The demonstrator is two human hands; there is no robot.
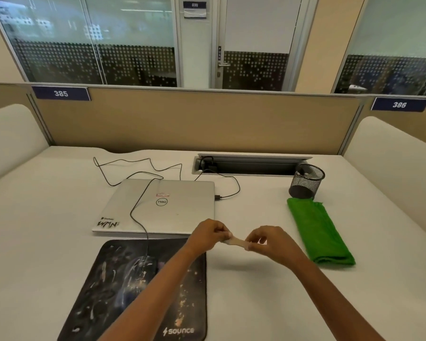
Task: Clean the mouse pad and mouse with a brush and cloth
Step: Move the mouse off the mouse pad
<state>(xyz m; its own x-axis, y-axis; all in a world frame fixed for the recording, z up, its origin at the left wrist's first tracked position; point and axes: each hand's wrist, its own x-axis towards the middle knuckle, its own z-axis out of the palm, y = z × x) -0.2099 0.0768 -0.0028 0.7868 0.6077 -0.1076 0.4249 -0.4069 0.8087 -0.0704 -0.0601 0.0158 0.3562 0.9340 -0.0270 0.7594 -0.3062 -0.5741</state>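
A black mouse pad [108, 291], smeared with pale dust and crumbs, lies at the near left of the desk. On it sits a black wired mouse [135, 274], also dusty; its cable runs back over the laptop. A folded green cloth [320, 232] lies to the right. Above the desk, right of the pad, my left hand [208, 235] and my right hand [268, 241] each pinch one end of a small pale object [235, 241], perhaps the brush. Its shape is too blurred to tell.
A closed silver laptop [162, 205] lies behind the pad with a charger cable plugged in. A black mesh pen cup [305, 180] stands behind the cloth. A cable slot [251, 163] is set in the desk by the beige partition [194, 119].
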